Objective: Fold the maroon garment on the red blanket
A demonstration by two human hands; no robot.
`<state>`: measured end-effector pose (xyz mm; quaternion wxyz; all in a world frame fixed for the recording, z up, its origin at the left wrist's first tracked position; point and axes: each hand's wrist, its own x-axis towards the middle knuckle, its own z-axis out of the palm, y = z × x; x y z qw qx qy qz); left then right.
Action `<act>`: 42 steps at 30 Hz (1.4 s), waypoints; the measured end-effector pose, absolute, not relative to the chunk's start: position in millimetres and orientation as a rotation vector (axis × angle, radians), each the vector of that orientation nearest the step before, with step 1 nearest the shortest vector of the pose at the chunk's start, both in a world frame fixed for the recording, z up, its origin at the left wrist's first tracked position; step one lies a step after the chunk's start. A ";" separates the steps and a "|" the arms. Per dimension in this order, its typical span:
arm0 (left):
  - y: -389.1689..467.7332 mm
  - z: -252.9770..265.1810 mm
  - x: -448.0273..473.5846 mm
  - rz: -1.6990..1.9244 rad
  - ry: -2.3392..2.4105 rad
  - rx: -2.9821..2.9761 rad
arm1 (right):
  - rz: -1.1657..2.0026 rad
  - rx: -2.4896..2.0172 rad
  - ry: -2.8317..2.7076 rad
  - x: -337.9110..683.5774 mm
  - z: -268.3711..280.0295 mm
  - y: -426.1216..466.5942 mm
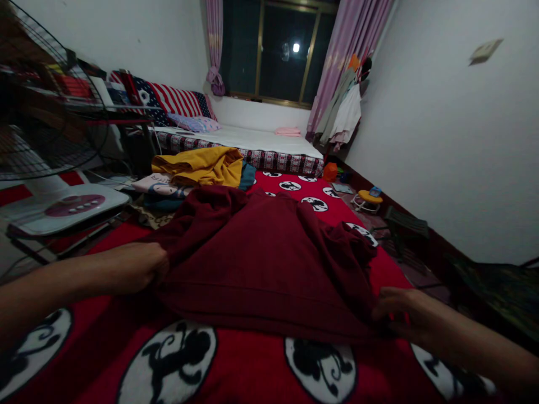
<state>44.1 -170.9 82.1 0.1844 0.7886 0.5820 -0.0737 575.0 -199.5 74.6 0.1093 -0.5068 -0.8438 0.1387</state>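
Observation:
A dark red sweatshirt (pixel 269 264) is spread over the red patterned blanket (pixel 244 365), its hem towards me and its sleeves bunched at both sides. My left hand (pixel 141 266) is closed on the garment's left edge, near the hem. At the right corner of the hem, my right hand (pixel 398 311) pinches the cloth between thumb and fingers. The far end of the sweatshirt lies in folds, so its neck is hard to make out.
Beyond the left sleeve is a pile of clothes with a yellow garment (pixel 202 165) on top. A fan (pixel 63 205) stands at the left. A bed (pixel 261 140) lies under the window. Along the right wall are a yellow-topped stool (pixel 369 197) and a dark folding chair (pixel 406 223).

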 end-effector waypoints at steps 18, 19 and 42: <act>-19.2 3.9 185.4 0.561 1.690 2.299 | -0.218 -2.300 -2.321 530.5 52.1 -20.7; -14.4 -0.6 181.9 0.600 1.718 2.255 | -0.216 -2.365 -2.289 530.8 57.9 -12.6; 10.4 4.9 176.7 0.418 1.686 2.320 | -0.364 -1.856 -2.048 413.0 40.8 48.7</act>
